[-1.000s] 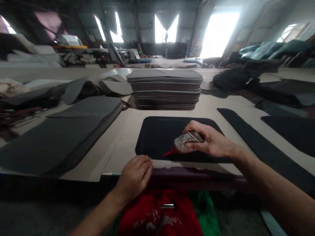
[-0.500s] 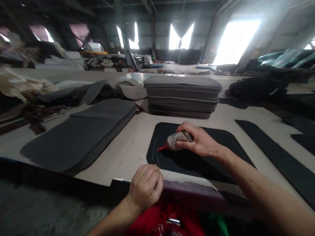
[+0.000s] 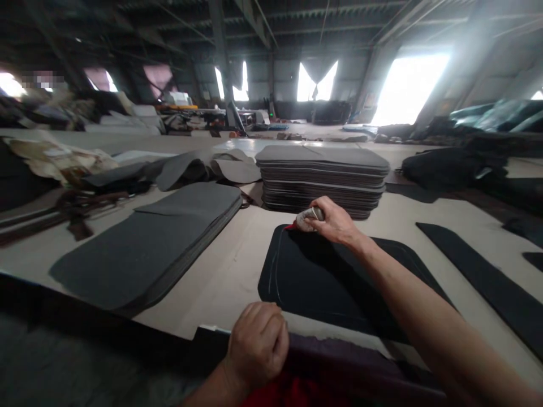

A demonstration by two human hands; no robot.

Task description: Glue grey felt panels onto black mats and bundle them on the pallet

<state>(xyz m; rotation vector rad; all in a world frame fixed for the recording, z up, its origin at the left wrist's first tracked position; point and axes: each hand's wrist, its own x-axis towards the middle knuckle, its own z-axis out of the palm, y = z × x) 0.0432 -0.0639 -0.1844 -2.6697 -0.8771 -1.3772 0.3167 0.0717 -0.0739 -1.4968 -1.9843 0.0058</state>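
Right hand (image 3: 337, 220) grips bottle (image 3: 304, 220), red tip (image 3: 291, 226) at far corner of panel (image 3: 305, 282).
Left hand (image 3: 258, 339) curled closed, near edge; next move calls for steady tip.

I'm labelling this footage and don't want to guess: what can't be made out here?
All in the head view:
- Left hand: its curled fingers hide the palm and anything inside.
- Red-tipped bottle: the right hand covers part of it; its contents don't show.
- Black panel: the right forearm hides part.
- Dark strip: cut off by the right edge.
- Stacked sheets: too thin and blurred to count.
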